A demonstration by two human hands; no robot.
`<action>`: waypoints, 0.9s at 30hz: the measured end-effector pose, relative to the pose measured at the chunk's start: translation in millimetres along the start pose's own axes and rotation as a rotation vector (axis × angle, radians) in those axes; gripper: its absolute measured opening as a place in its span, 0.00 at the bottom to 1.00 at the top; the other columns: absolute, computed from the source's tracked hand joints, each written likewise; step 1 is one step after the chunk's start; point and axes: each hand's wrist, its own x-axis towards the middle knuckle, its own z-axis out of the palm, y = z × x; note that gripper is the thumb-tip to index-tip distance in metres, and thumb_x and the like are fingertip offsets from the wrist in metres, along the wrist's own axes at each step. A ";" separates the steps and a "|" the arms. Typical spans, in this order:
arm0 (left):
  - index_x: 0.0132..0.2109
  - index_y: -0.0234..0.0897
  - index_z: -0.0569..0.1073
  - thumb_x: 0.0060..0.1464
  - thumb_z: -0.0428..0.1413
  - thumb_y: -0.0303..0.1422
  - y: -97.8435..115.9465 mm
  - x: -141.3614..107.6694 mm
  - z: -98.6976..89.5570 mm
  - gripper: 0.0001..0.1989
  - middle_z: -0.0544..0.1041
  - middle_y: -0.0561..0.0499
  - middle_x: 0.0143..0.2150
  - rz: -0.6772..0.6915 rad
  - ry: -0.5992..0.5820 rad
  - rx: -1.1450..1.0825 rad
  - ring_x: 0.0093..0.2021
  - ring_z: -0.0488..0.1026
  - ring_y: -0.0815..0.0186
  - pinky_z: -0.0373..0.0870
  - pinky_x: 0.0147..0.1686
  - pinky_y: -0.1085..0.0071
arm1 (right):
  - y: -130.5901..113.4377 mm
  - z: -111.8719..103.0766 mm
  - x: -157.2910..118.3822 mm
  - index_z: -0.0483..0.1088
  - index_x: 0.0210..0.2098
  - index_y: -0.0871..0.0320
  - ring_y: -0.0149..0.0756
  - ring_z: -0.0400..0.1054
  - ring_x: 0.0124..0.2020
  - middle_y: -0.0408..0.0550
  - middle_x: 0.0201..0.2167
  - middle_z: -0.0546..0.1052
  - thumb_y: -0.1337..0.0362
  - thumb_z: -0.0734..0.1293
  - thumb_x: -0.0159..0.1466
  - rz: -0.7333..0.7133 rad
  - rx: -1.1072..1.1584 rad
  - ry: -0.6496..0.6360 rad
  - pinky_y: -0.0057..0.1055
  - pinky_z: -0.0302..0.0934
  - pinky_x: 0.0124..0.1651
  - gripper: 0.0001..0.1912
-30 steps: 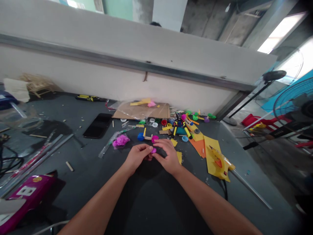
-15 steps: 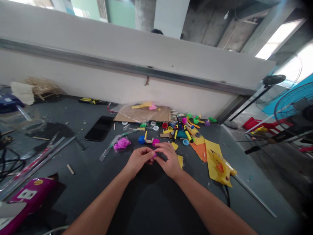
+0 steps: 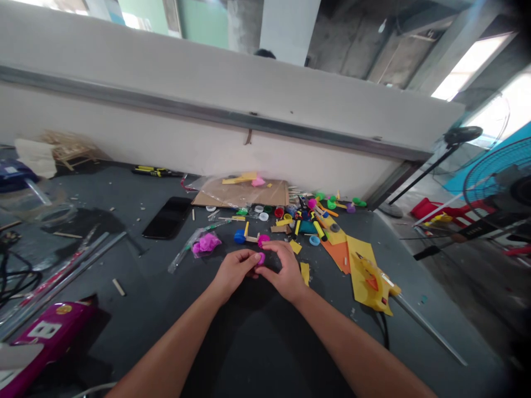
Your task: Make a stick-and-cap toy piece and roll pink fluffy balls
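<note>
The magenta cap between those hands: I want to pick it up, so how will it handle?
The magenta plastic cap is likely light and stiff, since it looks like a small moulded bottle cap. Its round edge suggests it could roll on the dark tabletop.

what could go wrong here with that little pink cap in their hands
The small pink cap pinched between the left hand and right hand could slip and get lost in the clutter. The hands might knock the wooden-stick piece just ahead. The hot glue gun lies on yellow card; if it's on, which can't be told, the card could scorch.
</note>
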 end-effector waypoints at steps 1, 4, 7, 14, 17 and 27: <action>0.30 0.32 0.73 0.48 0.58 0.42 -0.7 0.4 -0.1 0.15 0.70 0.54 0.22 0.003 -0.003 0.008 0.23 0.66 0.72 0.66 0.27 0.74 | 0.1 0.4 0.0 0.68 0.43 0.54 0.43 0.64 0.49 0.50 0.45 0.73 0.57 0.71 0.54 0.015 0.000 0.018 0.43 0.58 0.52 0.19; 0.30 0.32 0.73 0.48 0.57 0.42 -1.3 0.9 -0.3 0.15 0.72 0.53 0.23 0.009 -0.009 -0.004 0.24 0.68 0.71 0.67 0.28 0.73 | 0.6 0.5 0.1 0.70 0.40 0.53 0.42 0.64 0.49 0.49 0.45 0.73 0.59 0.68 0.57 -0.013 -0.026 0.014 0.43 0.57 0.54 0.12; 0.29 0.32 0.73 0.48 0.57 0.42 0.5 0.5 -0.2 0.15 0.73 0.52 0.24 0.004 -0.014 -0.031 0.24 0.69 0.70 0.67 0.28 0.73 | 0.1 -1.0 0.1 0.69 0.46 0.51 0.40 0.63 0.51 0.47 0.47 0.73 0.64 0.62 0.63 -0.077 -0.052 -0.038 0.43 0.56 0.55 0.12; 0.30 0.31 0.74 0.49 0.57 0.41 2.5 -1.1 0.4 0.14 0.71 0.53 0.22 0.010 -0.014 -0.013 0.23 0.66 0.72 0.66 0.27 0.74 | 0.0 -1.3 0.7 0.70 0.42 0.53 0.42 0.64 0.50 0.48 0.45 0.74 0.58 0.69 0.57 -0.012 -0.031 0.004 0.43 0.57 0.54 0.14; 0.31 0.32 0.74 0.48 0.58 0.41 2.0 -1.3 0.0 0.14 0.72 0.52 0.24 0.002 -0.015 -0.047 0.25 0.68 0.71 0.67 0.28 0.73 | 0.8 -0.8 0.6 0.72 0.38 0.52 0.39 0.64 0.50 0.46 0.45 0.74 0.60 0.67 0.59 -0.029 -0.044 0.008 0.41 0.56 0.55 0.08; 0.30 0.31 0.74 0.48 0.57 0.43 2.7 -1.7 0.8 0.16 0.73 0.50 0.25 0.006 0.009 -0.045 0.24 0.68 0.70 0.67 0.28 0.72 | 2.4 -2.0 2.3 0.74 0.39 0.49 0.39 0.65 0.49 0.45 0.43 0.76 0.60 0.66 0.60 -0.067 -0.054 0.015 0.42 0.57 0.54 0.07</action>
